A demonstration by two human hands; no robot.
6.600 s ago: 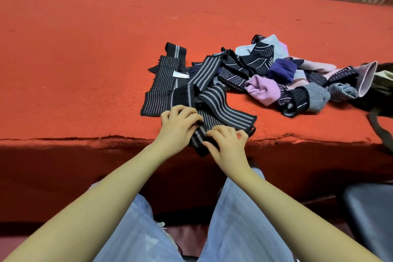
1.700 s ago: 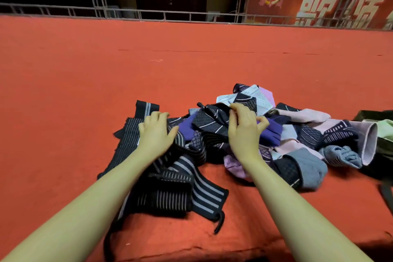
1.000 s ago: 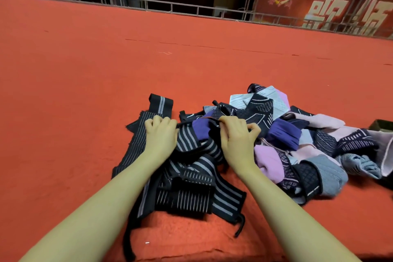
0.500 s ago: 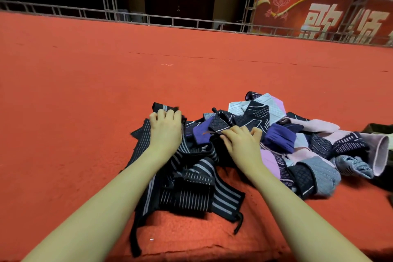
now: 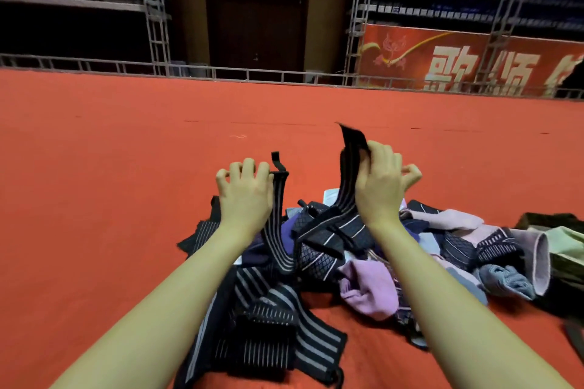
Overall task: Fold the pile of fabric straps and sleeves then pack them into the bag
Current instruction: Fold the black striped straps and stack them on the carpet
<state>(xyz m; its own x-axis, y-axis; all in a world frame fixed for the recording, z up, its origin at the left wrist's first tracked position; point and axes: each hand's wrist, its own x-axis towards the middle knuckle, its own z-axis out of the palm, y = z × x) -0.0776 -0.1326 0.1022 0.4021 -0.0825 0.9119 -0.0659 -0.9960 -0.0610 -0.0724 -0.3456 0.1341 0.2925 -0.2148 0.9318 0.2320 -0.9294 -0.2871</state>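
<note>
A jumbled pile of fabric straps and sleeves (image 5: 357,262), black striped, purple, pink and grey, lies on the red carpet in front of me. My left hand (image 5: 245,193) grips one end of a black striped strap (image 5: 278,221) and holds it up above the pile. My right hand (image 5: 379,183) pinches another raised end of black striped strap (image 5: 349,167); I cannot tell if both ends belong to one strap. Several folded black striped straps (image 5: 268,344) lie closest to me. A dark olive bag (image 5: 565,249) sits at the right edge, partly cut off.
The red carpeted platform (image 5: 110,183) stretches wide to the left and far ahead. A metal railing (image 5: 189,71) runs along its far edge, with a dark door and a red banner (image 5: 474,60) behind it. My forearms reach in from below.
Both hands have risen from the pile, each lifting a black striped strap end into the air. My view has tilted upward, showing more of the hall behind.
</note>
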